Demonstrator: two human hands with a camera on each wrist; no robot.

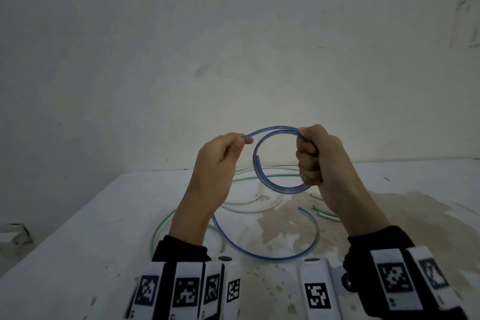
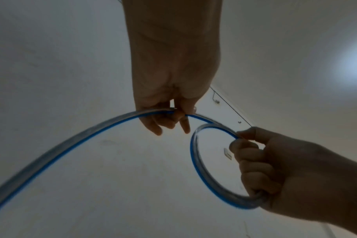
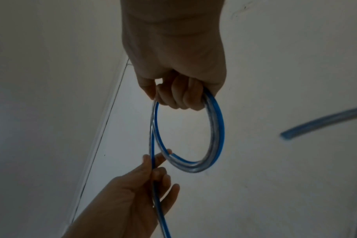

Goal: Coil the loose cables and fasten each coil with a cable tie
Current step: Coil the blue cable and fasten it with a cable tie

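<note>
Both arms are raised side by side, the left hand pinching the cable, the right hand fisted round it.

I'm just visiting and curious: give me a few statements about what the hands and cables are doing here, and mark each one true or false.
1. The right hand grips a loop of the blue-striped cable. True.
2. The left hand lies flat on the table. False: it is raised and pinches the same cable's free run.
3. A green-striped cable lies on the white table. True.
4. A cable tie already fastens the blue loop. False: no tie shows on it.
5. The whole blue-striped cable is coiled up. False: a long tail still curves across the table.
</note>
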